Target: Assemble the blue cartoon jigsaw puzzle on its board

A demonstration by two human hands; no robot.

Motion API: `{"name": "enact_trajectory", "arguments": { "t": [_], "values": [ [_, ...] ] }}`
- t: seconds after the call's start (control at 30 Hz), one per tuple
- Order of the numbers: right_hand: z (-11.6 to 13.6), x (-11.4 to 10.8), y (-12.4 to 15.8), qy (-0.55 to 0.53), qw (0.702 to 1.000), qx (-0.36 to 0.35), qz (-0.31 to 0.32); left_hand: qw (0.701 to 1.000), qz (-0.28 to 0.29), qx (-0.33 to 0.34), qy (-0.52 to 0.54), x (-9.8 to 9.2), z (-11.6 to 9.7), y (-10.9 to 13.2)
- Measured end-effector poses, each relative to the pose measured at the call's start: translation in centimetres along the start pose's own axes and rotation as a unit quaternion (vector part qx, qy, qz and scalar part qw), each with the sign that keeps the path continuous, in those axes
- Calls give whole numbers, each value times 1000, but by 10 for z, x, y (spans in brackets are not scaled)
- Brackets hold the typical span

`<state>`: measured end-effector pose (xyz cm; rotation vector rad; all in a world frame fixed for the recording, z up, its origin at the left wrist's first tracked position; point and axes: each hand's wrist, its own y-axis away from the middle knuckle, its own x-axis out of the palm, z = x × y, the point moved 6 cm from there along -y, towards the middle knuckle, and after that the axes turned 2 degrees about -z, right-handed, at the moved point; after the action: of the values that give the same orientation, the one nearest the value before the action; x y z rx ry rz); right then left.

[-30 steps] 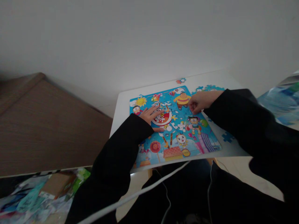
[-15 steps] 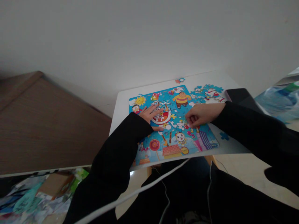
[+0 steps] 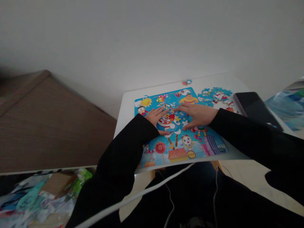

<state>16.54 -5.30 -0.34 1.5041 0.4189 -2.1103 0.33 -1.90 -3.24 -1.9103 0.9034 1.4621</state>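
Note:
A colourful cartoon jigsaw puzzle (image 3: 174, 147) lies flat on a white table, its outer parts joined and loose pieces scattered over its middle. My left hand (image 3: 155, 117) rests on the puzzle left of the centre, fingers spread, beside a red-and-white cartoon figure. From the right, my right hand (image 3: 197, 114) reaches over the centre with its fingers stretched and apart, touching or just above the loose pieces. It covers part of the puzzle's right side. No piece shows in either hand.
A heap of loose puzzle pieces (image 3: 217, 95) lies right of the puzzle, near a dark phone (image 3: 255, 109). A few joined pieces (image 3: 187, 82) sit at the table's (image 3: 128, 96) back edge. A brown wooden cabinet (image 3: 54, 126) stands left; a white cable (image 3: 142, 193) crosses in front.
My right hand has opened from a closed grip and moved left and up toward the puzzle's centre. My left hand stays on the puzzle. The view has shifted slightly.

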Motion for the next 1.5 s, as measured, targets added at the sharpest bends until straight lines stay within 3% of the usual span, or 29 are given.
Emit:
{"name": "enact_trajectory", "arguments": {
  "t": [0.23, 0.43, 0.6, 0.77, 1.07, 1.3, 1.5],
  "values": [
    [-3, -3, -15, 14, 995, -23, -93, 995, -52, 66, 49, -9, -5, 4],
    [1, 15, -22, 11, 997, -45, -59, 993, -105, 59, 13, -21, 8, 7],
    [5, 22, -21, 7, 994, -87, -65, 995, -88, 49, -15, -22, 16, 8],
    [5, 26, -21, 23, 994, -70, -84, 995, -86, 47, -32, -24, 6, 8],
    [11, 30, -22, 18, 991, -93, -93, 993, -92, 66, 19, -20, 1, 8],
    [12, 30, -25, 23, 990, -76, -115, 988, -138, 53, 48, -15, -1, 2],
    [16, 28, -26, 26, 988, -76, -134, 991, -106, 19, 77, -7, 7, -2]
  ]
}}
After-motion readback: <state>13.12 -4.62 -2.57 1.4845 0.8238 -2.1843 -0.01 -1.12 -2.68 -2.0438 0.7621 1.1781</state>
